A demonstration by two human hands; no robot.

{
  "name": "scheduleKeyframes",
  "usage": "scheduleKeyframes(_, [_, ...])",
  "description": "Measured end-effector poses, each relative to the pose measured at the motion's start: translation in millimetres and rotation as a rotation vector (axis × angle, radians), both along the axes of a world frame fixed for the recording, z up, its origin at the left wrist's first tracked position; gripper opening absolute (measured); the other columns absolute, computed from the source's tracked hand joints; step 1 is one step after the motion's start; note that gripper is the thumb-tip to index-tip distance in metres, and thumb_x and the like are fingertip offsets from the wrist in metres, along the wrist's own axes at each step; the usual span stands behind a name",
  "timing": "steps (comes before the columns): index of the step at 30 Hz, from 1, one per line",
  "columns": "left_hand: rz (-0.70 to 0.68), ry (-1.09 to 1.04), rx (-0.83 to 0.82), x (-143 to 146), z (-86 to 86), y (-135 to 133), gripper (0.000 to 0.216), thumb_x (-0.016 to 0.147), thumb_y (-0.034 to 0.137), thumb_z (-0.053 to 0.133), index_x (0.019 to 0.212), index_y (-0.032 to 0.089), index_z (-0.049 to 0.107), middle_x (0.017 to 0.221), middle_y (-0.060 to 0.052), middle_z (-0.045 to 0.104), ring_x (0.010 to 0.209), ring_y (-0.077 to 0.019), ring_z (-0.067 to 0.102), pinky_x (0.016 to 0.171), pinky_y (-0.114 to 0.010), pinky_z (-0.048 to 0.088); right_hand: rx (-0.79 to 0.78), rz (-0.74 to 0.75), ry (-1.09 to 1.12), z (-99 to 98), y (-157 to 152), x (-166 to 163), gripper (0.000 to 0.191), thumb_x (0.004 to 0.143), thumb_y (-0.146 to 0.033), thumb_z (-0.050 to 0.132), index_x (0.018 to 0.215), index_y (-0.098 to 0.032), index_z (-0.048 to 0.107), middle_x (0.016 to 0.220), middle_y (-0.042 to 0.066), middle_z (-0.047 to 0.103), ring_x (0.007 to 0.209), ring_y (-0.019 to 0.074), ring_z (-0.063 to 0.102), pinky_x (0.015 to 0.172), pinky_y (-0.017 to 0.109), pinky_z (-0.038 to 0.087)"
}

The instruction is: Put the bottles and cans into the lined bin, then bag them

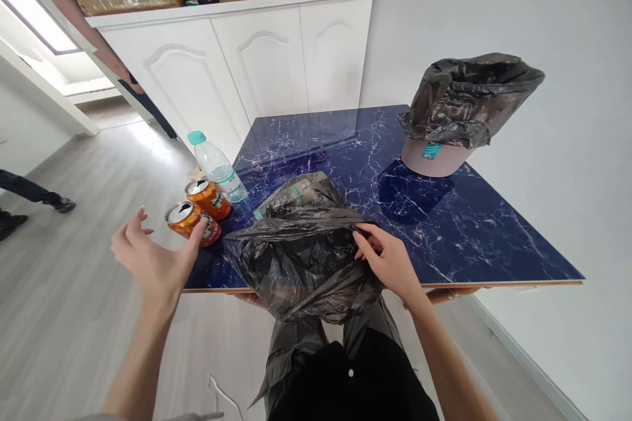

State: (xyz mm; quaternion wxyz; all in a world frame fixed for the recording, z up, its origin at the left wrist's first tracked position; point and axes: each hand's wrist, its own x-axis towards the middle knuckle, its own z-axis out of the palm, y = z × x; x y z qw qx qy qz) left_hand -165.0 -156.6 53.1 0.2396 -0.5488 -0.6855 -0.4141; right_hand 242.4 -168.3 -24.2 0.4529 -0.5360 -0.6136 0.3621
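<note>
Black bag (301, 256) slumps at the desk (444, 210) edge; my right hand (390, 263) pinches its rim, likely steadying it. Left of the bag, my left hand (153, 263) spreads open beside an orange can (190, 220).

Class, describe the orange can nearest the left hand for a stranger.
Find the dark blue marbled table. At its left edge stand a water bottle, an orange can, then a second can. The second can sits farthest from the bottle, beside the left hand.
</note>
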Motion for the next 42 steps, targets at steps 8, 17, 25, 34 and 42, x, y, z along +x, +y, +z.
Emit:
scheduleKeyframes(8, [-1.093,0.195,-0.534,98.7,4.1,-31.8,0.033,0.109,0.016,0.049,0.139,0.024,0.061,0.142,-0.009,0.071,0.130,-0.0209,0.069,0.111,-0.037,0.056,0.063,0.005,0.033,1.4,0.8,-2.3,0.051,0.104,-0.053,0.060,0.146,-0.023,0.058,0.128,0.012,0.070,0.072,0.0175,0.074,0.066,0.031,0.062])
scheduleKeyframes(17, [-0.650,0.427,-0.533,95.7,-14.6,19.2,0.045,0.112,0.037,0.040,0.146,0.015,0.060,0.147,-0.021,0.063,0.138,-0.0381,0.058,0.114,-0.056,0.050,0.064,-0.004,0.026,-12.7,3.0,0.2,0.073,0.104,-0.054,0.061,0.166,-0.022,0.039,0.104,0.009,0.071,0.076,0.0224,0.074,0.074,0.039,0.065])
scheduleKeyframes(25, [-0.207,0.493,-0.575,85.9,-3.9,38.6,0.057,0.109,0.054,0.040,0.120,0.011,0.076,0.112,-0.025,0.072,0.114,-0.0447,0.066,0.099,-0.056,0.051,0.114,-0.014,-0.013,-16.3,3.5,-0.2,0.063,0.103,-0.054,0.061,0.157,-0.021,0.050,0.109,0.012,0.069,0.079,0.0222,0.073,0.075,0.040,0.066])
scheduleKeyframes(34, [-0.110,0.542,-0.556,87.6,-1.8,36.8,0.061,0.110,0.046,0.034,0.097,0.014,0.084,0.095,-0.023,0.074,0.100,-0.0428,0.068,0.092,-0.054,0.050,0.122,-0.002,-0.038,-14.5,3.9,1.1,0.058,0.105,-0.051,0.059,0.153,-0.020,0.053,0.105,0.010,0.070,0.080,0.0217,0.074,0.078,0.038,0.065])
scheduleKeyframes(42, [-0.199,0.571,-0.465,78.5,-13.1,25.0,0.063,0.096,0.075,0.058,0.105,0.017,0.080,0.095,-0.019,0.074,0.097,-0.0417,0.067,0.087,-0.051,0.053,0.103,-0.009,0.008,-15.1,3.0,0.1,0.064,0.103,-0.054,0.061,0.155,-0.019,0.052,0.102,0.010,0.072,0.078,0.0223,0.072,0.078,0.039,0.065])
